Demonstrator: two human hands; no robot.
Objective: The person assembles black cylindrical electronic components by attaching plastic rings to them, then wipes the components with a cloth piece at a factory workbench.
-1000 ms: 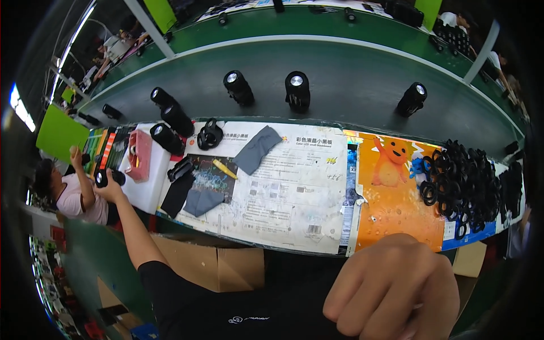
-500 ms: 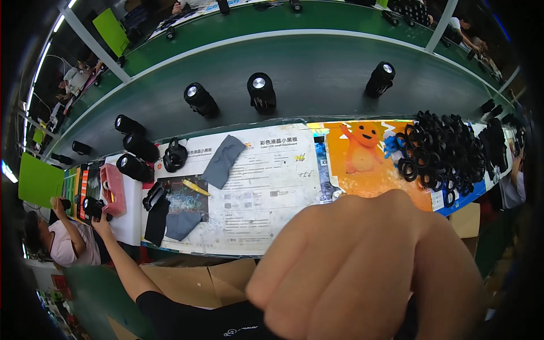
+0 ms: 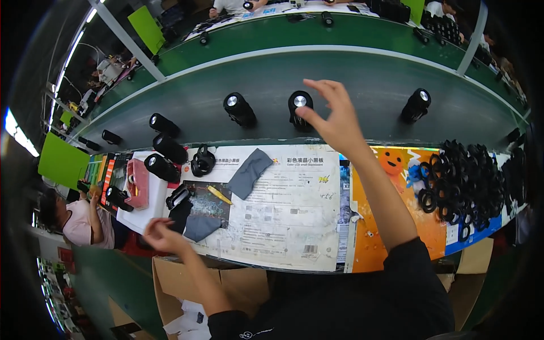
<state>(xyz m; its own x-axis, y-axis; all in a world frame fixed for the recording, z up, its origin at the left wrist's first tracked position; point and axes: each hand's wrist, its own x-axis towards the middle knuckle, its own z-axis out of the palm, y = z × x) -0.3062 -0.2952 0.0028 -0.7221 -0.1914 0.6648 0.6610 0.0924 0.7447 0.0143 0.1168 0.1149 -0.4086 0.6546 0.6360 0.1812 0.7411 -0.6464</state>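
My right hand [image 3: 339, 116] reaches over the grey belt, fingers and thumb apart. Its thumb overlaps an upright black cylindrical speaker [image 3: 299, 101] with a silver disc on top; I cannot tell whether they touch. My left hand [image 3: 163, 237] hovers at the front left of the worktable, fingers loosely bent and nothing visible in them. Beside it lie a black cloth [image 3: 179, 217] and a grey cloth piece [image 3: 202, 227]. Another black speaker [image 3: 118, 198] stands near a pink bin [image 3: 137, 184], out of the left hand's grasp.
More speakers stand on the belt [image 3: 357, 68], including one [image 3: 239, 109] left of my right hand. A heap of black rings [image 3: 459, 184] covers the table's right side. A yellow cutter [image 3: 220, 194] lies mid-left. Another person [image 3: 85, 221] sits at the left; an opened carton [image 3: 243, 286] is below.
My right hand has gone from close in front of the camera to the belt speaker. The left hand has released its speaker and drawn back toward me. The view has shifted.
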